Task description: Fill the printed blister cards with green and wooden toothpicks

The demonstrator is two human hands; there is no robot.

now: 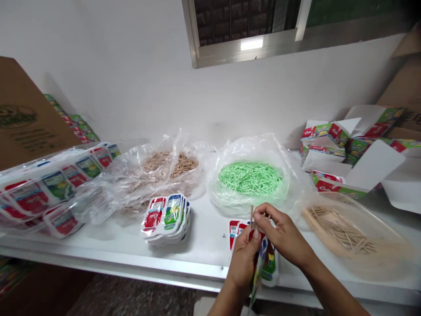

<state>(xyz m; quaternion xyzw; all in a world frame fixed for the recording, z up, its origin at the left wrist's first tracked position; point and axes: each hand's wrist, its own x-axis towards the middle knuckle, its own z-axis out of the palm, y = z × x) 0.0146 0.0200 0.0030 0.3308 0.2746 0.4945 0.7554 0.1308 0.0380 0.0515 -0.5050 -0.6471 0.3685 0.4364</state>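
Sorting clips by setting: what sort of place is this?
Probably a hand-packing workshop: bagged green sticks and wooden sticks on a white bench, stacked printed packets; left hand holds a packet, right hand a stick.

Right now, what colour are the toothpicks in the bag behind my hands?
The toothpicks are bright green, best seen in the head view.

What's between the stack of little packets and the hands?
Mostly bare white table; one flat red-and-white packet lies right beside the left hand, in the head view.

Green sticks [250, 177], tan sticks [171, 163], red, green and blue printed packets [166, 215], white shelf [204, 237].
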